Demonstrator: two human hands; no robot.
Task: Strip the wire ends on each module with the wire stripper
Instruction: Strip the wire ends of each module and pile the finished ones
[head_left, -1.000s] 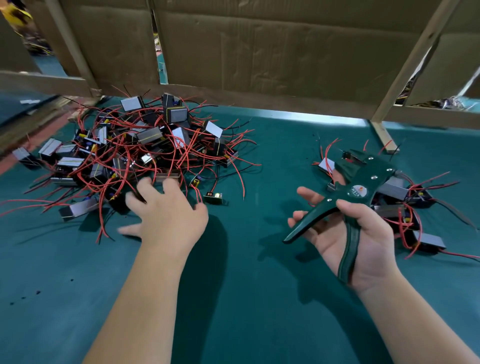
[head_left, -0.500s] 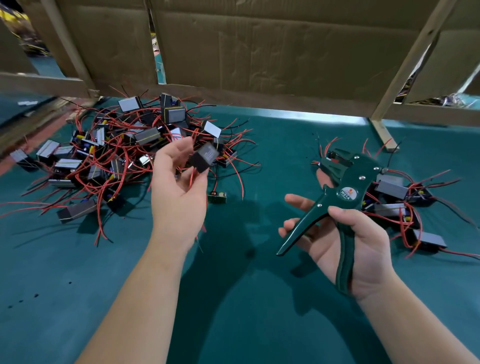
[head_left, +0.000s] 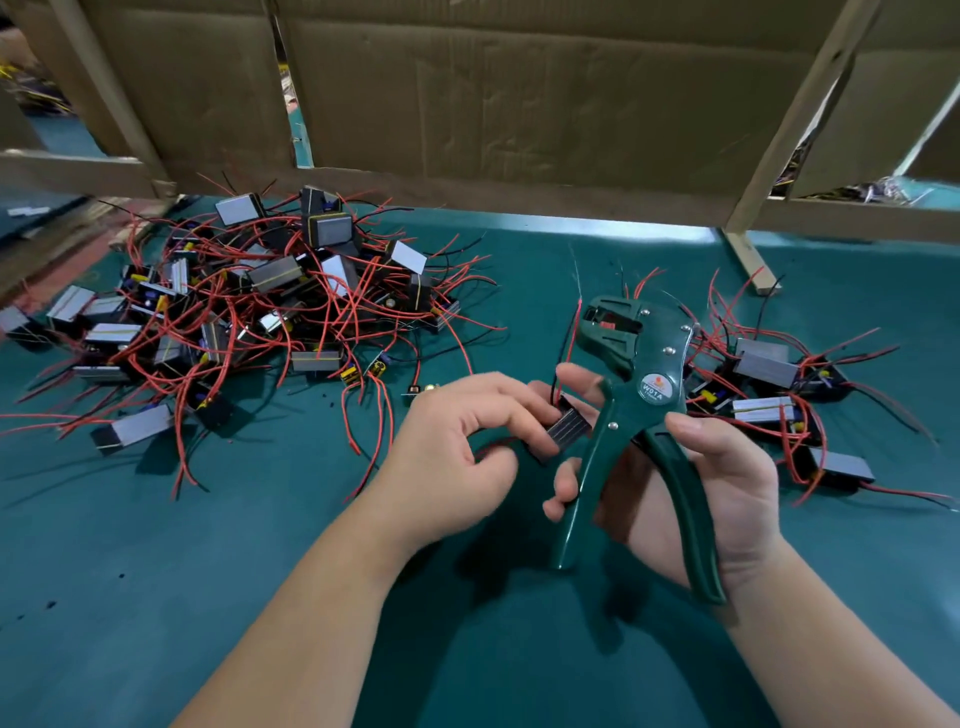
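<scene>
My left hand (head_left: 457, 447) grips a small black module (head_left: 563, 428) with a ribbed side, held in the middle above the table. A red wire and a black wire (head_left: 570, 343) rise from the module toward the jaws of the green wire stripper (head_left: 636, 395). My right hand (head_left: 717, 483) holds the stripper by its two handles, jaws pointing away from me, right beside the module. The handles are spread apart. Whether a wire sits inside the jaws is unclear.
A big tangled pile of modules (head_left: 270, 306) with red and black wires lies at the left on the green table (head_left: 218, 545). A smaller group of modules (head_left: 779, 384) lies at the right behind the stripper. Cardboard panels (head_left: 519, 93) on wooden frames close off the back.
My left hand picked a module from the left pile and carried it right, to the stripper. My right hand brought the stripper closer in and turned it more upright.
</scene>
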